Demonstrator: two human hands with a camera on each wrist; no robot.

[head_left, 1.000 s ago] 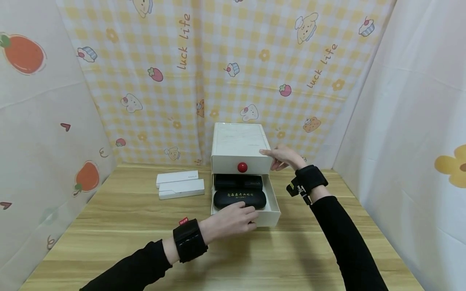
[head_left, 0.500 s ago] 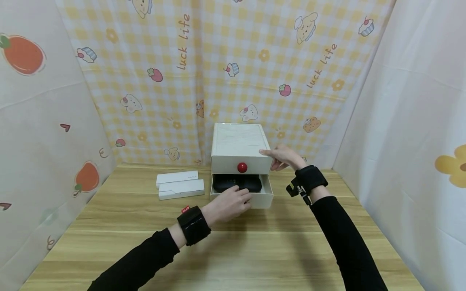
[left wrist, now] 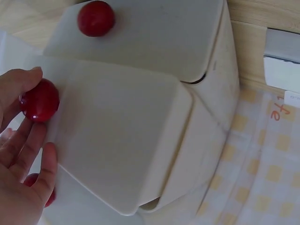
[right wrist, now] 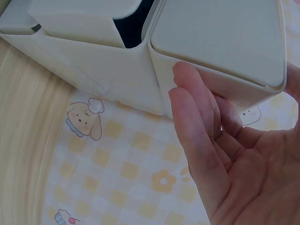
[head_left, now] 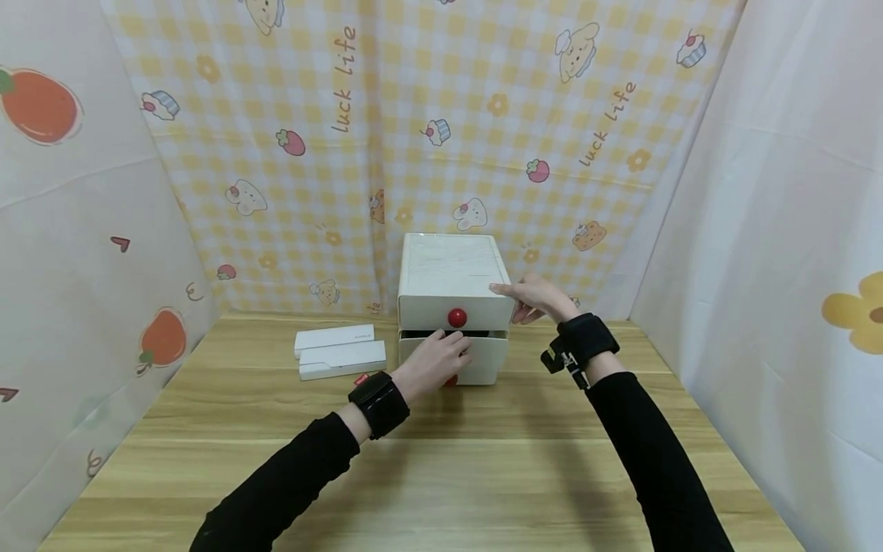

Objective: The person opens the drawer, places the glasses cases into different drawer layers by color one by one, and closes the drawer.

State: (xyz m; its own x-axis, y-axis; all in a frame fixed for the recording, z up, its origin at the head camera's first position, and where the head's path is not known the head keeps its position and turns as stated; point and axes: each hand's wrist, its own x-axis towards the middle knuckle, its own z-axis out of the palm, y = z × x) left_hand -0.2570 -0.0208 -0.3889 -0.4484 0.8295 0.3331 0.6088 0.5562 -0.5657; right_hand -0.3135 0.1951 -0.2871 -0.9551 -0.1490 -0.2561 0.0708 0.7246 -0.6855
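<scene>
A white drawer cabinet with red knobs stands at the back of the table. One lower drawer juts out a little, and a dark gap runs along its top. My left hand is at this drawer's front; in the left wrist view its thumb and fingertips close around the red knob. My right hand grips the cabinet's upper right front corner, thumb on top and fingers against the side. In the right wrist view those fingers lie along the top section's side wall. The drawer's contents are mostly hidden.
Two slim white boxes lie on the wooden table left of the cabinet. A yellow checked curtain hangs close behind, with pale printed curtains on both sides.
The lower drawer has slid back into the cabinet nearly all the way, with my left hand following it. The black eyeglass cases in it have gone out of sight. My right hand stays put.
</scene>
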